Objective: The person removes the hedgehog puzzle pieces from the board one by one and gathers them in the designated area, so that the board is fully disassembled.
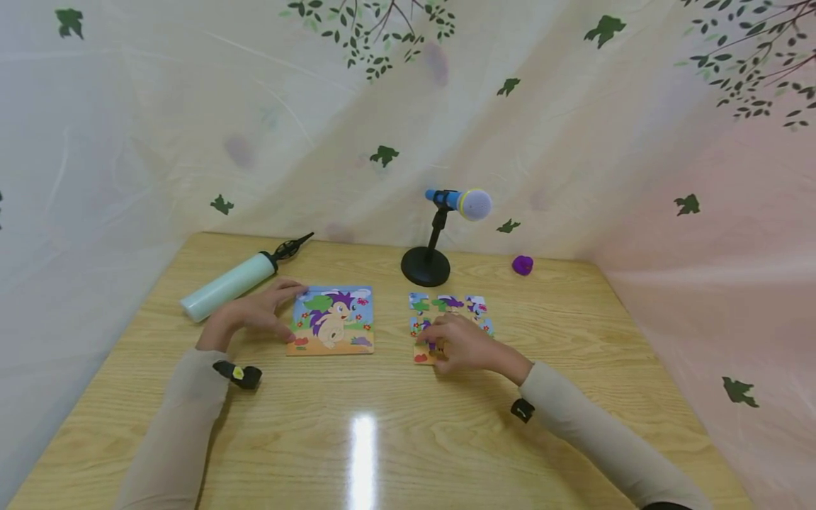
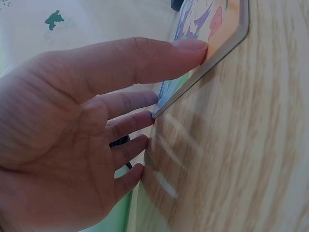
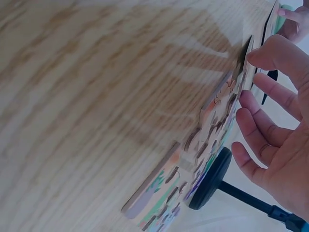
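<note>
My left hand (image 1: pixel 261 312) spans the left edge of a square hedgehog picture board (image 1: pixel 353 333). In the left wrist view the thumb (image 2: pixel 190 50) rests on its lower corner, and the fingertips touch or come close to the edge farther back. My right hand (image 1: pixel 465 343) is over a hedgehog jigsaw of separated pieces (image 1: pixel 419 301), with its fingers spread and bent. Its thumb and index fingertips are at the orange lower-left corner piece (image 1: pixel 422 355). Whether they pinch that piece is unclear. The hand covers much of the middle and lower rows.
A microphone (image 1: pixel 474 204) on a black stand (image 1: pixel 426 267) is behind the jigsaw. A pale green hand pump (image 1: pixel 229 287) lies beside my left hand. A small purple object (image 1: pixel 523 265) sits at the back right. Printed fabric hangs behind the wooden table (image 1: pixel 306 425).
</note>
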{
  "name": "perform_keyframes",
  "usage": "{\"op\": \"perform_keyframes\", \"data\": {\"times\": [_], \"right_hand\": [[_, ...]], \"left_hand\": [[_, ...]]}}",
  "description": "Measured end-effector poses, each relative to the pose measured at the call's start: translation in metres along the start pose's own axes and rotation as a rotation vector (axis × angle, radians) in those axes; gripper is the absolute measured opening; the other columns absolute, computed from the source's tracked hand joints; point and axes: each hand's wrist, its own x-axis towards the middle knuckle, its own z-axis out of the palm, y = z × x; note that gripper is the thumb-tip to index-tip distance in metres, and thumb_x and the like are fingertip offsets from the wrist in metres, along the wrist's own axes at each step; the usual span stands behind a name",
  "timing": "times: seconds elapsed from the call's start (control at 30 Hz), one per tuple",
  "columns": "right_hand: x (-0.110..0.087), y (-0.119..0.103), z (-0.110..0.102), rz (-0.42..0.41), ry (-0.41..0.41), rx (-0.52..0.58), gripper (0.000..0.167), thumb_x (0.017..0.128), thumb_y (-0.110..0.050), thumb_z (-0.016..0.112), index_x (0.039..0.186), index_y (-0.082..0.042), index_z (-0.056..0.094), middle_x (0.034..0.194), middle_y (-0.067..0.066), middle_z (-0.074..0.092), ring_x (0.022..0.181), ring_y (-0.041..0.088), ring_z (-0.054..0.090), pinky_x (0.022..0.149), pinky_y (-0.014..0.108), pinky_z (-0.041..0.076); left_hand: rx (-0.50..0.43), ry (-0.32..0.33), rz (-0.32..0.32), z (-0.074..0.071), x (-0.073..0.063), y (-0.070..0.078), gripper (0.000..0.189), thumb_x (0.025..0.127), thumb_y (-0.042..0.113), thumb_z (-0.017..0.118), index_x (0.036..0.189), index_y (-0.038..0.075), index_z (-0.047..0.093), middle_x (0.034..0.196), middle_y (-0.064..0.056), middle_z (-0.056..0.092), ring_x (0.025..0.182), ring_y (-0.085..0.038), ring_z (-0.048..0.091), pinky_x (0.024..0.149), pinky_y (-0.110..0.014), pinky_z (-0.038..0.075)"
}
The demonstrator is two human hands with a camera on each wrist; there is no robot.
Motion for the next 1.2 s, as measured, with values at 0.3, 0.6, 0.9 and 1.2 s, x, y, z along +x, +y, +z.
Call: {"op": "perform_keyframes", "data": {"times": [0.3,0.6,0.9,1.2], "right_hand": [[-0.0014,-0.0001,0.0018,0.028,-0.020,0.054,0.043,0.077,-0.013,0.079,0.119,-0.015,0.074,0.097,0.000,0.068,0.085,0.016,0.052,0.072,0.024,0.040],[-0.0012,-0.0002,0.0030,0.048,-0.027,0.071,0.043,0.078,-0.013,0.080,0.120,-0.015,0.074,0.097,0.000,0.067,0.085,0.017,0.051,0.069,0.023,0.038],[-0.0019,0.0004,0.0026,0.041,-0.019,0.068,0.043,0.078,-0.012,0.079,0.120,-0.014,0.074,0.097,0.000,0.067,0.086,0.016,0.052,0.071,0.023,0.040],[-0.0028,0.0011,0.0026,0.034,-0.020,0.066,0.041,0.079,-0.014,0.080,0.119,-0.015,0.074,0.097,0.001,0.068,0.087,0.017,0.053,0.074,0.025,0.043]], "left_hand": [[-0.016,-0.005,-0.002,-0.0004,0.0003,-0.0013,0.106,0.076,0.019,0.086,0.160,0.001,0.023,0.163,-0.028,0.011,0.148,-0.055,0.013,0.118,-0.075,0.017],[-0.015,-0.001,0.002,-0.0003,0.0001,-0.0014,0.106,0.076,0.019,0.086,0.160,0.001,0.023,0.162,-0.028,0.012,0.148,-0.054,0.014,0.118,-0.075,0.019],[-0.013,0.004,0.009,-0.0003,-0.0005,-0.0013,0.106,0.076,0.019,0.086,0.160,0.001,0.024,0.162,-0.028,0.012,0.148,-0.055,0.013,0.118,-0.076,0.018],[-0.001,0.003,0.018,0.0000,-0.0005,-0.0025,0.106,0.076,0.020,0.086,0.160,0.000,0.024,0.162,-0.029,0.013,0.148,-0.055,0.013,0.118,-0.076,0.018]]}}
